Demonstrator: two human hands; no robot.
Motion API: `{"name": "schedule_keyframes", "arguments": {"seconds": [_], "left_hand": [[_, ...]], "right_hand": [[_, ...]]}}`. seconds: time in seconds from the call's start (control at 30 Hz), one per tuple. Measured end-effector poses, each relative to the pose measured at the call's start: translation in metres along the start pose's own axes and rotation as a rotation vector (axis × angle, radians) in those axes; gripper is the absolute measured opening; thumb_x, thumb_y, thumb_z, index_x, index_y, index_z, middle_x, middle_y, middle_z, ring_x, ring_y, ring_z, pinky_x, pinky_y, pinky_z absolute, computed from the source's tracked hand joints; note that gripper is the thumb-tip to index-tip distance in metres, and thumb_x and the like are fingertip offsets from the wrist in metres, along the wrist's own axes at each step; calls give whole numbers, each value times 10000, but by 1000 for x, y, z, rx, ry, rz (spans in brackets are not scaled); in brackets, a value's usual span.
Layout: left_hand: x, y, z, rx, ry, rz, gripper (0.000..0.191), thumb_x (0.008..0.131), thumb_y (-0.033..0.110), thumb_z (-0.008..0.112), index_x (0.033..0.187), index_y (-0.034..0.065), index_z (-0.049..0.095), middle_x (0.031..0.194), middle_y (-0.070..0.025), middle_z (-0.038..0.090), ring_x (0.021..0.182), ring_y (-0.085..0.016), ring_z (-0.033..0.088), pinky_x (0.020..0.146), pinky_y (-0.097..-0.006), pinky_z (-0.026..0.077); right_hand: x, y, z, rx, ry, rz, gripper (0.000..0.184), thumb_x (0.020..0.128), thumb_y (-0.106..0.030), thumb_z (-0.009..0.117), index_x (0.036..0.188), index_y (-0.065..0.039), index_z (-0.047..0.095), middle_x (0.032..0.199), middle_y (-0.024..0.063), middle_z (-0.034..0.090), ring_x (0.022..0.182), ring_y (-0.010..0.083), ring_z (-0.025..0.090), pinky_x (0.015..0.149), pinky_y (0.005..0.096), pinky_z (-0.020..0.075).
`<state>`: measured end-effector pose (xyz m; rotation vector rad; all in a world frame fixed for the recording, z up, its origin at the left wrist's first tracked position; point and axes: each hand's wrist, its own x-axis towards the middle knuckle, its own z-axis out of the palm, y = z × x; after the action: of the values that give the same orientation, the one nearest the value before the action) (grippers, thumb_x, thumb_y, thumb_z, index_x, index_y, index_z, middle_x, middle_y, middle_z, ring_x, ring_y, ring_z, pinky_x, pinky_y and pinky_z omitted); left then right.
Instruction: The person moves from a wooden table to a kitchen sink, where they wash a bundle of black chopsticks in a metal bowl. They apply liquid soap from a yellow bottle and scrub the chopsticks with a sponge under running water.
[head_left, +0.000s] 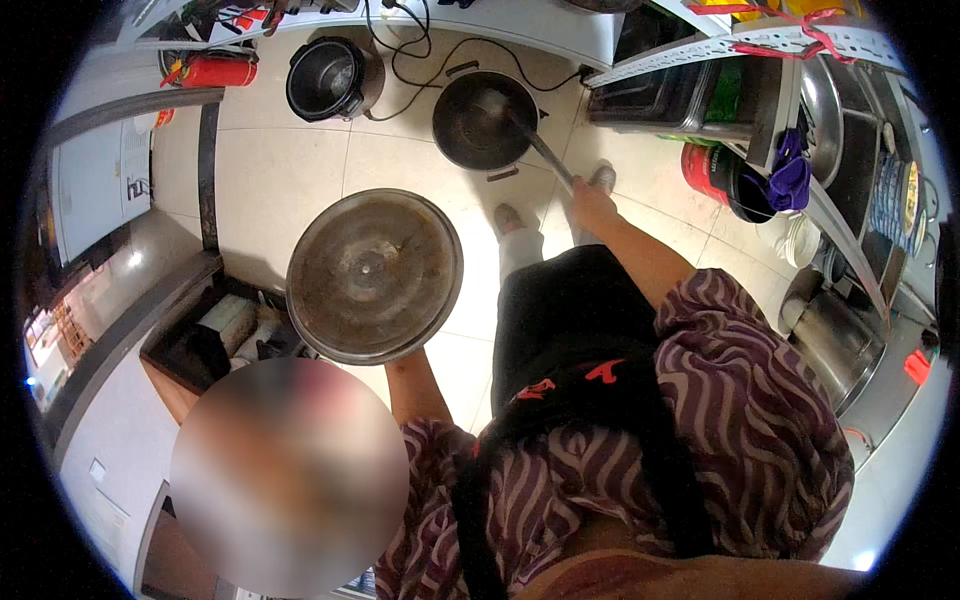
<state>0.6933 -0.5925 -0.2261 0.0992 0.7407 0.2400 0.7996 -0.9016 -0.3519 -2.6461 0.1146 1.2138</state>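
A large round metal lid (352, 300), dull and stained, is held out to the left in my left hand (406, 366). The fingers are hidden beneath it; only the wrist area shows at its near edge. My right hand (594, 206) is closed around the long handle of a metal ladle or turner (551, 159). That utensil's head reaches into a dark two-handled wok (469, 154), which appears to be on the tiled floor in front of my feet. The inside of the wok is dark, and its contents cannot be made out.
A black electric cooker pot (326, 75), lidless, stands left of the wok with a black cable (431, 86) close by. Metal shelving (667, 52) runs along the right, near a red and black bucket (709, 176). A red fire extinguisher (219, 72) is far left. Blur covers the lower left.
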Motion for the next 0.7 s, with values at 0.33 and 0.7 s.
{"name": "schedule_keyframes", "arguments": {"seconds": [0.33,0.7], "left_hand": [[-20,-1,1,18,4,-21,465,836,307,566,1193,31,453,1163,-130,514,1080,-254,480,917,-402,412],[-46,-46,5,-25,-43,-42,533,822,365,566,1235,59,427,1259,-125,452,1165,-303,416,979,-477,362]], "right_hand": [[54,-3,46,476,-298,11,228,787,-127,526,968,6,485,818,163,588,681,266,590,580,357,498],[-29,115,-45,1127,-686,77,109,778,-100,540,838,-67,456,594,-15,421,410,52,366,353,183,294]]}}
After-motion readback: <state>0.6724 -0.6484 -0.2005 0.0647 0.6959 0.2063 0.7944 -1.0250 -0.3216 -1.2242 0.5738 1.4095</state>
